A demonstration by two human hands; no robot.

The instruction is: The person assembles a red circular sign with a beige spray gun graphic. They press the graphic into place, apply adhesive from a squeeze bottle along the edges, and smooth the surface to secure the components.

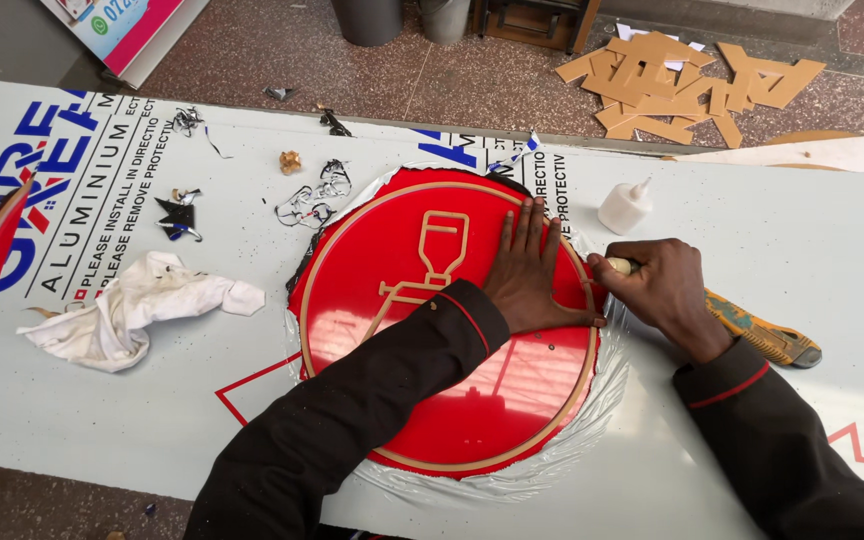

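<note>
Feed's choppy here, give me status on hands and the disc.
Left hand flat on red disc. Right hand grips knife at disc's edge. Glue bottle beside, clear.

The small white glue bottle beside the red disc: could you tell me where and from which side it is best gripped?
Grip the white glue bottle around its squat round body, coming from above or its open far side. It stands upright, its thin nozzle too slim to hold, and the right hand crowds the near side.

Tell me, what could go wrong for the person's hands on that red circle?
The right hand works a small tool by the tan ring, very close to the left hand lying flat on the red disc; a slip might nick those fingers. The glue bottle nearby could get knocked over.
</note>
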